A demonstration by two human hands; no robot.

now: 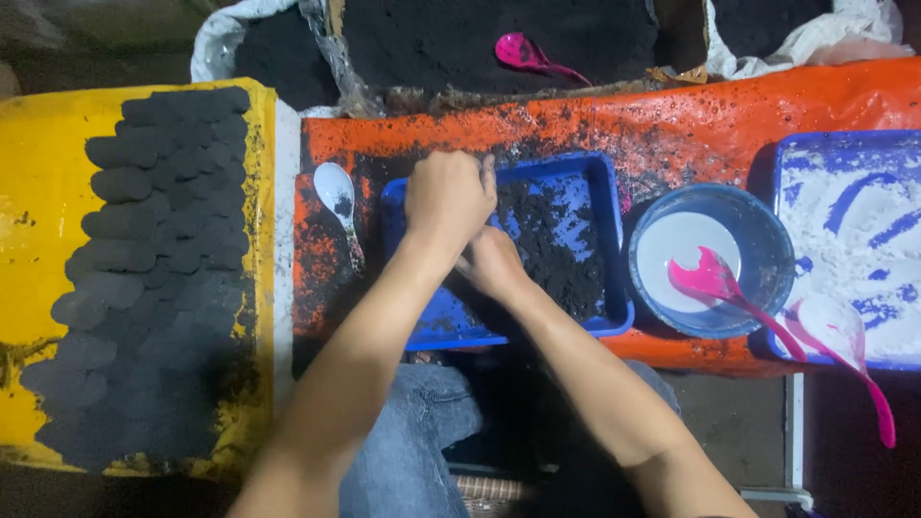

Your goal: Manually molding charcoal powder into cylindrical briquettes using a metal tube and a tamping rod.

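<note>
Both hands meet over the blue tray (595, 182) at the picture's centre: the left hand (446, 197) is curled into a loose fist, knuckles up, and the right hand (491, 261) sits just under it at five o'clock, fingers tucked beneath, so I cannot tell what either holds or how tightly. Black powder (552, 240) lies in the tray at three o'clock from the hands. Going by size, the yellow board (38, 192) fills nine o'clock, covered with overlapping rows of dark pressed discs (153, 269). An orange table cover (672, 120) runs under the tray toward three o'clock. At twelve o'clock a box of black powder (432, 38) holds a pink spoon (528, 56). A second blue tray (849, 144) of white powder (868, 249) sits at far three o'clock, a clear pink-handled spoon (844, 336) resting on its near edge. Between the trays stands a blue bowl (767, 240) with white powder and another pink spoon (720, 283). A white spoon (338, 197) lies just left of the tray, at nine o'clock from the left hand.
</note>
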